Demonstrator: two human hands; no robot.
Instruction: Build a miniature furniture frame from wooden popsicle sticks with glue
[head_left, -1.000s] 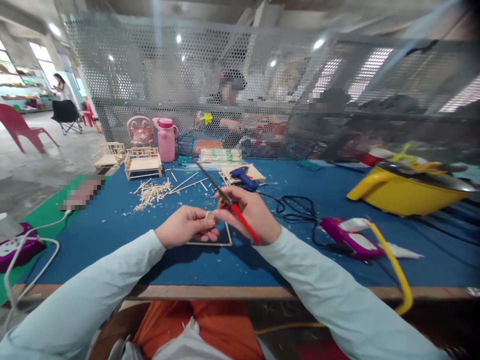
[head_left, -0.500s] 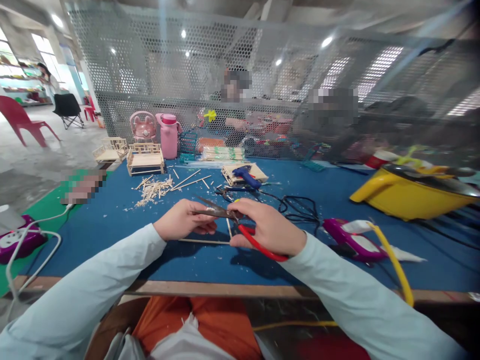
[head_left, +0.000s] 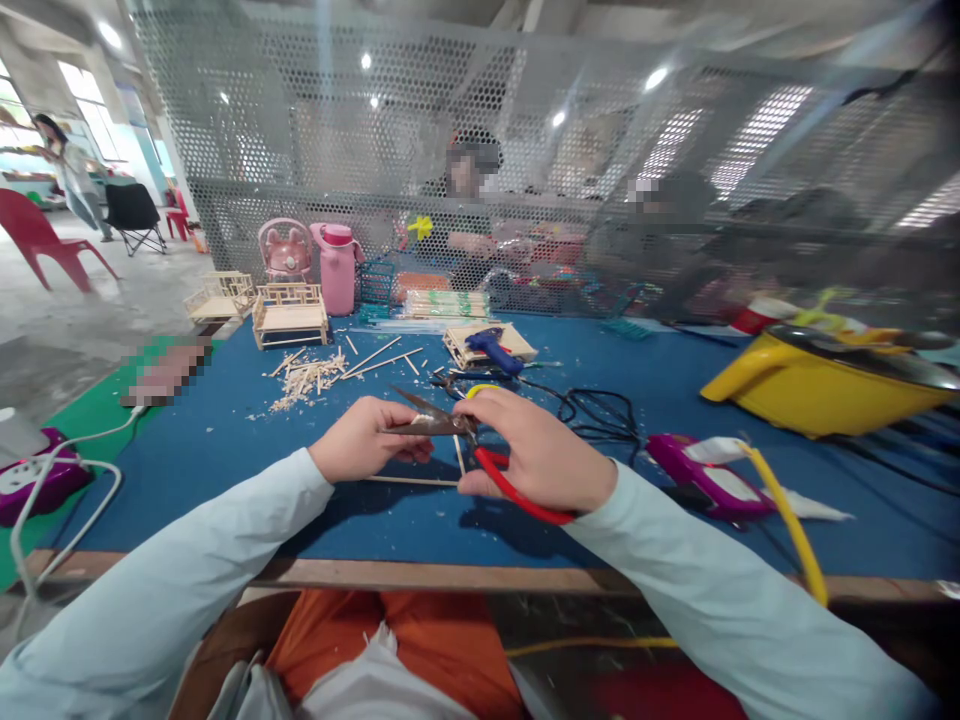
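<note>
My right hand (head_left: 551,455) is closed around scissors (head_left: 424,425) with red and yellow handle loops. Their dark blades stand apart and point left, toward the fingers of my left hand (head_left: 360,438). Those fingers are bent in a pinch, and a small pale bit shows between the blades beside them. Below the blades, a thin wooden stick (head_left: 412,481) runs from under my left hand to my right thumb. A second short stick (head_left: 460,458) meets it there at a corner. The left ends of these sticks are hidden by my left hand.
Stick offcuts (head_left: 307,380) lie beyond my left hand. Small stick-built furniture models (head_left: 291,318) stand at the back left, near a pink bottle (head_left: 337,270). A blue glue gun (head_left: 495,350) rests on another model, its cable trailing right. A yellow pot (head_left: 817,385) and purple power strip (head_left: 709,480) are right.
The scissor blades and both hands have shifted very slightly; the blades still stand apart. In the far left background, a person has moved left.
</note>
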